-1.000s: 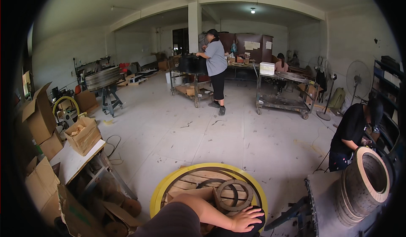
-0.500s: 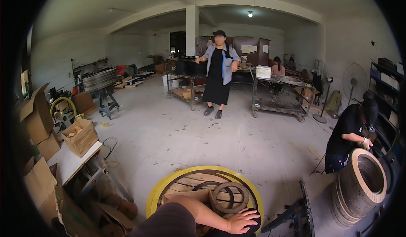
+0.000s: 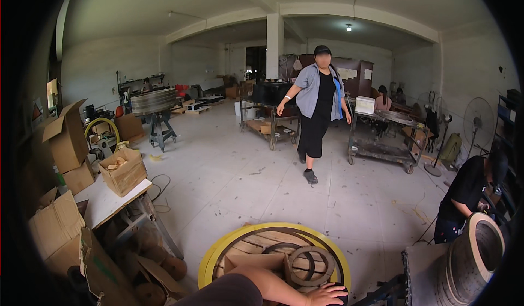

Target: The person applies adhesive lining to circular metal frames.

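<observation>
My left hand reaches across from the lower left, its bare forearm under a dark sleeve. The fingers lie flat and slightly apart on a dark rounded surface at the lower edge, which I cannot make out clearly. Just beyond the hand, a thick grey-brown ring leans among other rings. Behind it lies a thinner dark ring, and beside it stands an open cardboard box, partly hidden by my forearm. A large yellow ring encircles these things and the wooden slats beneath them. My right hand is out of view.
A white-topped table with a cardboard carton stands at left. At right, a bench bears stacked thick rings; a person in black bends beside it. Another person walks on the floor ahead, between wheeled carts.
The standing person has left the cart and stepped nearer, arms lowered. My view has shifted, so the scene sits further right and lower. My left hand stays on the dark surface.
</observation>
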Action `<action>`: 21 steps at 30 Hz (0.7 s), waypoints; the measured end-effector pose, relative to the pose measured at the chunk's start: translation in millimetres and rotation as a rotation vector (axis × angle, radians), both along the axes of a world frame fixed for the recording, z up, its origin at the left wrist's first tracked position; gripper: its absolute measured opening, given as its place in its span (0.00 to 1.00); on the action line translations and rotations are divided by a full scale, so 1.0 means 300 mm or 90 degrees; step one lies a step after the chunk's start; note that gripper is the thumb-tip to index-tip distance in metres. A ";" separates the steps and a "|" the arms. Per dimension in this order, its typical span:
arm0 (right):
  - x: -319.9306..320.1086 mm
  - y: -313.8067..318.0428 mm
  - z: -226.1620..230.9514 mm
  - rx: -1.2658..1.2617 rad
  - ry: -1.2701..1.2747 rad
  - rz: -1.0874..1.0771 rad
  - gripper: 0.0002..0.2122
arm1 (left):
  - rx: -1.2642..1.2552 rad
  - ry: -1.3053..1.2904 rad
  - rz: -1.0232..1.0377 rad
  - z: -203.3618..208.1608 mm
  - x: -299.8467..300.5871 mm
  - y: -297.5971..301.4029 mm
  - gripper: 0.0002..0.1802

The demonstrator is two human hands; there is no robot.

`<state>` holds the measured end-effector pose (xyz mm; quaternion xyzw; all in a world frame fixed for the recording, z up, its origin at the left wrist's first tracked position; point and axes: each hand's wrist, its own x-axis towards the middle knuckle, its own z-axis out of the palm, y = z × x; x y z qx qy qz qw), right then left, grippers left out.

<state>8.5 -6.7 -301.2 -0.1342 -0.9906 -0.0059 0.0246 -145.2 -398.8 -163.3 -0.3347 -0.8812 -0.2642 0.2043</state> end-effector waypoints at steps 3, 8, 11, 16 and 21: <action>0.030 0.005 -0.002 0.005 -0.004 -0.008 0.26 | 0.004 0.001 -0.007 0.014 0.008 -0.006 0.20; -0.006 -0.006 0.001 0.004 0.011 -0.011 0.27 | -0.004 -0.005 -0.002 0.031 0.010 -0.005 0.20; -0.037 -0.007 -0.005 -0.001 0.017 -0.003 0.27 | -0.003 -0.007 0.009 0.018 0.019 -0.006 0.19; -0.021 -0.011 -0.007 0.009 0.026 -0.020 0.28 | 0.004 0.006 -0.015 0.036 0.009 -0.007 0.20; -0.086 0.038 0.009 0.018 0.043 -0.013 0.28 | -0.001 -0.016 -0.009 0.030 0.020 -0.011 0.20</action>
